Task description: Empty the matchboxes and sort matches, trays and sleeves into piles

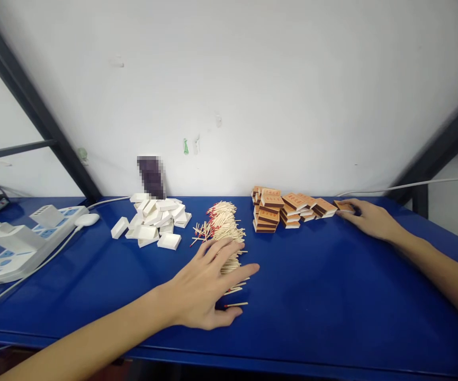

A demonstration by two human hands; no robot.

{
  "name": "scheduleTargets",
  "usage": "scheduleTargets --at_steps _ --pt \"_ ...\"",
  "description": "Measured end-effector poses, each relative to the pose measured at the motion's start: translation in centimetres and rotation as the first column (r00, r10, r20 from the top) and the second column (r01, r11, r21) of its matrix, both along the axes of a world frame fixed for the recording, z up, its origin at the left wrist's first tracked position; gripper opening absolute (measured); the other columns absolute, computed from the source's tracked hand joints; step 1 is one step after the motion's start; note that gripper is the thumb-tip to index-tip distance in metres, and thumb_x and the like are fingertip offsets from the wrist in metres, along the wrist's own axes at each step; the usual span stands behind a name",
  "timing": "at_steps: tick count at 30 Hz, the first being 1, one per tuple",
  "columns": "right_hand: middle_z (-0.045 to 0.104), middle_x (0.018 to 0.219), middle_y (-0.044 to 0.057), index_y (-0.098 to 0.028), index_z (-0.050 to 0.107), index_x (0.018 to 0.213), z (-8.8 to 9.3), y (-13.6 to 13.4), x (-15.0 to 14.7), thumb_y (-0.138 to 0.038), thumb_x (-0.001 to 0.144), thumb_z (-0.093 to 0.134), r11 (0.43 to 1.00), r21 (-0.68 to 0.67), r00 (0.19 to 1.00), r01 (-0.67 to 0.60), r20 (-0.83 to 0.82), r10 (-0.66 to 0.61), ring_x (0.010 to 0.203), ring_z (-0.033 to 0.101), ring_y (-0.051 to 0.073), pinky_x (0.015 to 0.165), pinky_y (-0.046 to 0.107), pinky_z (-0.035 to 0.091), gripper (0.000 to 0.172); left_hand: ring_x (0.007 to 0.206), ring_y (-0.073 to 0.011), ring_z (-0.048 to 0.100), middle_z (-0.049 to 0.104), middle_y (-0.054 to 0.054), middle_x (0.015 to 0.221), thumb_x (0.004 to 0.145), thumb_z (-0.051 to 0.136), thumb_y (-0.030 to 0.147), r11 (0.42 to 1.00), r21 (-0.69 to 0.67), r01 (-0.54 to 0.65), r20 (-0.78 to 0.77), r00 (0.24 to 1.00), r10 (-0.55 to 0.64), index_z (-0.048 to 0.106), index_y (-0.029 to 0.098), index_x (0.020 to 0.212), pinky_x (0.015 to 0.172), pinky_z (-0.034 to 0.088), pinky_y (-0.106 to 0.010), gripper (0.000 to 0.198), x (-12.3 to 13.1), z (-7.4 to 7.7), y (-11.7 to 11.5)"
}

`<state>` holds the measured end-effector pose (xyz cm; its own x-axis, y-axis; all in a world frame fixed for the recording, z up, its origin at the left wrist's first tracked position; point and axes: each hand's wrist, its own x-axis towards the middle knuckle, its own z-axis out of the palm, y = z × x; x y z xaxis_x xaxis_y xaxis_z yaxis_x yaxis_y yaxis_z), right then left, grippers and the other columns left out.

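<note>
A heap of red-tipped matches (224, 228) lies in the middle of the blue table (316, 286). My left hand (208, 283) rests flat on the near end of that heap, fingers stretched out and spread. Loose matches poke out beneath its fingers. To the right stands a pile of orange matchboxes (288, 209). My right hand (366, 218) reaches to the pile's right end, its fingers closed on one orange matchbox (343, 206) lying on the table. A pile of white inner trays (155, 219) sits left of the matches.
A white power strip (30, 238) with plugs and cables lies at the left. A dark blurred object (152, 176) stands against the white wall behind the trays. Black metal braces slant up at both sides. The table's front edge runs close below my left forearm.
</note>
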<state>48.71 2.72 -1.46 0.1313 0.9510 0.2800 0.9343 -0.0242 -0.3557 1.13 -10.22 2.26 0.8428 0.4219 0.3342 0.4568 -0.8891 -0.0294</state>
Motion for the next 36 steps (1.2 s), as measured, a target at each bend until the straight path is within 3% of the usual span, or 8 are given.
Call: scheduleTargets --at_steps 6,9,12,15,20,24,27,36 --pt "0.069 0.08 0.008 -0.022 0.068 0.089 0.5 -0.4 0.4 -0.025 0.07 0.071 0.972 0.07 0.974 0.226 -0.042 -0.224 0.08 0.064 0.027 0.078 0.038 0.046 0.02 0.14 -0.0382 0.031 0.035 -0.017 0.149 0.077 0.066 0.032 1.0 -0.009 -0.019 0.051 0.999 0.019 0.044 0.023 0.143 0.112 0.03 -0.059 0.071 -0.3 -0.2 2.6" --pt "0.068 0.083 0.008 -0.021 0.066 0.092 2.4 -1.0 0.0 -0.026 0.069 0.068 0.844 0.37 0.921 0.389 -0.182 -0.345 0.08 0.064 0.027 0.081 0.041 0.047 0.024 0.138 -0.0394 0.032 0.037 -0.017 0.148 0.078 0.067 0.036 1.0 -0.008 -0.016 0.057 0.998 0.016 0.045 0.022 0.142 0.111 0.031 -0.061 0.07 -0.6 -0.4 3.1" --pt "0.069 0.093 0.011 -0.019 0.064 0.097 5.1 -2.2 -2.1 -0.024 0.063 0.065 0.601 0.673 0.886 0.431 -0.441 -0.142 0.08 0.067 0.024 0.073 0.038 0.052 0.035 0.136 -0.0403 0.034 0.038 -0.017 0.148 0.079 0.068 0.04 1.0 0.004 -0.002 0.057 0.998 0.002 0.046 0.022 0.142 0.108 0.034 -0.061 0.069 -0.8 -0.6 3.4" --pt "0.069 0.102 0.011 -0.02 0.062 0.101 7.1 -4.5 -6.5 -0.025 0.062 0.069 0.616 0.758 0.896 0.216 -0.404 0.183 0.093 0.068 0.025 0.079 0.039 0.054 0.04 0.135 -0.0396 0.036 0.042 -0.017 0.144 0.081 0.068 0.041 1.0 0.012 0.018 0.059 0.998 -0.019 0.047 0.023 0.142 0.106 0.037 -0.06 0.066 -1.0 -0.7 3.6" --pt "0.071 0.102 0.007 -0.024 0.064 0.102 6.7 -9.7 -14.9 -0.029 0.076 0.071 0.834 0.478 0.656 -0.276 -0.54 0.527 0.094 0.068 0.023 0.083 0.039 0.056 0.028 0.133 -0.0389 0.039 0.045 -0.017 0.142 0.083 0.067 0.043 1.0 0.009 0.019 0.076 0.997 -0.019 0.047 0.022 0.141 0.105 0.037 -0.06 0.065 -1.2 -0.7 3.7" --pt "0.071 0.103 0.007 -0.025 0.063 0.109 4.5 -11.8 -19.0 -0.026 0.083 0.059 0.732 0.252 0.272 -0.633 -0.812 0.516 0.087 0.07 0.024 0.073 0.039 0.058 0.026 0.132 -0.0386 0.04 0.046 -0.017 0.141 0.083 0.067 0.042 1.0 -0.009 0.015 0.081 0.997 -0.014 0.047 0.022 0.141 0.105 0.037 -0.06 0.064 -1.2 -0.6 3.6" --pt "0.071 0.1 0.007 -0.023 0.064 0.107 3.4 -12.4 -20.6 -0.02 0.079 0.055 0.643 0.178 0.145 -0.745 -0.898 0.416 0.088 0.068 0.023 0.072 0.036 0.056 0.029 0.132 -0.0387 0.04 0.046 -0.017 0.141 0.082 0.068 0.042 0.999 -0.015 0.028 0.098 0.995 -0.026 0.049 0.022 0.139 0.106 0.038 -0.059 0.064 -1.1 -0.6 3.3" --pt "0.067 0.092 0.001 -0.024 0.066 0.109 4.0 -13.6 -22.1 -0.025 0.083 0.062 0.609 -0.005 0.355 -0.793 -0.817 0.455 0.08 0.06 0.016 0.071 0.029 0.051 0.026 0.117 -0.0302 0.053 0.058 -0.014 0.124 0.085 0.064 0.04 0.993 0.068 0.097 0.297 0.948 -0.113 0.05 0.02 0.133 0.099 0.044 -0.049 0.054 -0.6 -0.2 2.2"
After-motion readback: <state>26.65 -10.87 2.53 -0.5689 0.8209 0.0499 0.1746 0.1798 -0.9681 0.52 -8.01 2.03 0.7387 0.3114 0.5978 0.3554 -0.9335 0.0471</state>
